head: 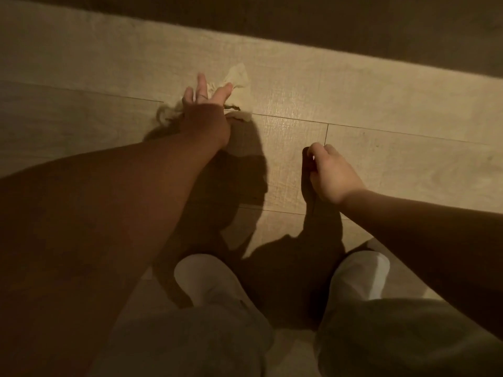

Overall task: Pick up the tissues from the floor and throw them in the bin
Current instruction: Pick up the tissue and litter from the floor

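A crumpled white tissue [238,76] lies on the pale wood-look floor [381,118] ahead of my feet. My left hand [206,110] reaches down over it, fingers spread, fingertips touching its near edge. Another bit of tissue [241,115] shows under the thumb side of that hand, and a crumpled edge [166,112] peeks out on its left; whether the palm grips these is hidden. My right hand [330,172] hangs lower to the right, fingers curled loosely, nothing visible in it. No bin is in view.
My two feet in white slippers [206,278] [359,273] stand at the bottom, grey trousers above them. A dark strip [353,25] runs along the far side of the floor. The light is dim, with my arms' shadows across the boards.
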Available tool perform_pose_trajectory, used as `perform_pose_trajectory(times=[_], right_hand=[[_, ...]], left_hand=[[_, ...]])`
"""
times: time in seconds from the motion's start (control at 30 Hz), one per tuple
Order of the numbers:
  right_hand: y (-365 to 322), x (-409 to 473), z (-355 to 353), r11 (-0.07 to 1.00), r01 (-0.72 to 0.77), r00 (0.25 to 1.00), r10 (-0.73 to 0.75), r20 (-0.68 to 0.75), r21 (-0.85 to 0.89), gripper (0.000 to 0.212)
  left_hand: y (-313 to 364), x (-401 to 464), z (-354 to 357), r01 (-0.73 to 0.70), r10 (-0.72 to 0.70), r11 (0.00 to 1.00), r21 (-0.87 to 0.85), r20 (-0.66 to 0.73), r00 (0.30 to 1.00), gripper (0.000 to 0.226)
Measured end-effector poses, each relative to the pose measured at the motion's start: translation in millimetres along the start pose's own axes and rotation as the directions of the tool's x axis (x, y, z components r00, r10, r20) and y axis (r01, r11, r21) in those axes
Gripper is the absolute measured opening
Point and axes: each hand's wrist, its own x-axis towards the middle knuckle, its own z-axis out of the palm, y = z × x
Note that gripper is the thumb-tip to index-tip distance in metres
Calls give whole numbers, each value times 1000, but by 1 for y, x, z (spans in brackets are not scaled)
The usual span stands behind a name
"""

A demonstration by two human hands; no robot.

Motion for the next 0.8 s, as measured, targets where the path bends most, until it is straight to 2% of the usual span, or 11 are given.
perform_pose_trajectory(times=[0.1,0.2,0.27,0.33,0.4,0.5,0.6,0.63,0.7,0.73,0.8], right_hand=[[-7,0,0,994,-77,996,80,-36,77,45],[-7,3,1,987,-137,989,142,-51,83,39],[-7,5,-1,982,-155,985,162,-53,111,33],[-8,7,-5,966,-205,975,215,-47,158,25],[-10,4,-13,942,-239,967,253,-31,236,17],[-21,-16,-34,893,-276,959,283,33,357,13],[-45,-52,-67,850,-310,951,286,121,426,11],[-56,-67,-81,848,-311,951,278,139,430,10],[-80,-99,-114,822,-325,945,265,191,468,9],[-94,-116,-131,795,-344,937,257,236,500,9],[-123,-151,-166,764,-373,921,236,310,527,15]], left_hand=[[6,0,-6,-1,1,999,-45,11,1000,73],[6,0,-5,-5,5,999,-50,-8,1000,77],[6,2,-5,-26,23,999,-42,-67,997,60],[6,3,-9,-4,-1,999,-39,-135,991,33],[3,-8,-18,45,-48,999,-25,-163,985,24],[5,-51,-34,140,-142,986,-94,-8,990,24],[7,-123,-64,308,-268,935,-174,222,938,31],[8,-148,-78,359,-320,924,-130,247,915,33],[12,-198,-106,395,-404,914,88,157,901,50],[15,-223,-117,375,-384,923,90,127,915,52],[22,-267,-136,448,-390,871,-200,272,880,43]])
